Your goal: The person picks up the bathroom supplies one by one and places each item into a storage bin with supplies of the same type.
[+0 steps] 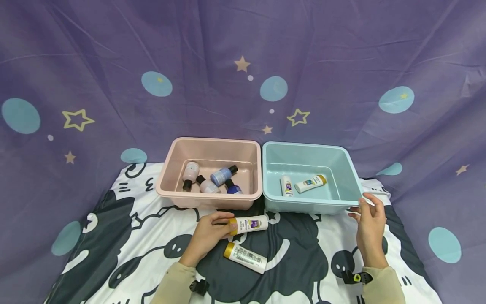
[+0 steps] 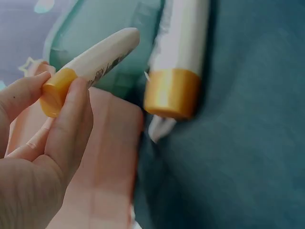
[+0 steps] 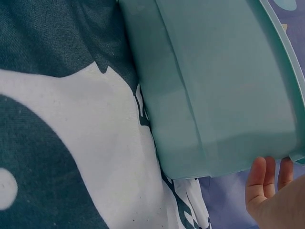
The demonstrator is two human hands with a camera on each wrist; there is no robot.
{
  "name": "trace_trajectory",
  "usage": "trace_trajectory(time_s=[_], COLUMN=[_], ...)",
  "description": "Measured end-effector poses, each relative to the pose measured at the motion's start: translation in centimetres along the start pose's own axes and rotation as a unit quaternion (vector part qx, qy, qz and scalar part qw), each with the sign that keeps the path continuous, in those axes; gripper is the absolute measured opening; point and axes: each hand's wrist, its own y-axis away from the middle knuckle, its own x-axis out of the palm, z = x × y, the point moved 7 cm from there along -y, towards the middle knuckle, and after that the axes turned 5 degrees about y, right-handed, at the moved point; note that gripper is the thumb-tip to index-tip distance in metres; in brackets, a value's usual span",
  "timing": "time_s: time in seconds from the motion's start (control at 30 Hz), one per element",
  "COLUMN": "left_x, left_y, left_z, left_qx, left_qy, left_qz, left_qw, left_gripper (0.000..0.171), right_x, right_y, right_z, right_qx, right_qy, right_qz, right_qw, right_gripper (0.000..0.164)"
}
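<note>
From left hand (image 1: 209, 234), white tube (image 1: 250, 224) extends rightward; gold cap (image 2: 57, 91) pinched.

Labels (image 1: 253, 224) on tubes (image 1: 246, 258), bottles (image 1: 191, 171): print too small.

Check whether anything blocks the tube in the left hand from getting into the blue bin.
Just the blue bin's near wall; the held tube is outside it and likely must clear the rim. The right hand, at the bin's right end, is off that path.
</note>
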Motion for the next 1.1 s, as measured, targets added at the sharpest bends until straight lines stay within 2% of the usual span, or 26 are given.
trace_trajectory(time_s=[0.37, 0.53, 0.8, 1.0, 1.1], left_x=[3.2, 4.6, 7.0, 8.9, 9.9], left_y=[0.5, 0.1, -1.4, -2.9, -3.7], left_z=[-4.2, -6.4, -10.4, -12.7, -13.7], left_qx=[0.027, 0.05, 0.1, 0.128, 0.135], left_qy=[0.007, 0.01, -0.004, -0.034, -0.033], left_qz=[0.07, 0.099, 0.137, 0.161, 0.172], left_qw=[0.9971, 0.9938, 0.9854, 0.978, 0.9753], left_gripper=[0.044, 0.041, 0.035, 0.031, 0.031], right_x=[0.0, 0.0, -0.1, -0.1, -0.1], right_y=[-0.2, -0.1, -0.1, -0.1, -0.1], right_z=[0.2, 0.1, -0.1, -0.2, -0.2], right_qx=[0.004, 0.006, 0.0, 0.003, 0.005], right_qy=[-0.003, -0.004, -0.011, -0.022, -0.018], right_qz=[0.0, 0.003, 0.004, 0.002, 0.004], right_qw=[1.0, 1.0, 1.0, 1.0, 1.0], right_gripper=[0.028, 0.029, 0.03, 0.028, 0.03])
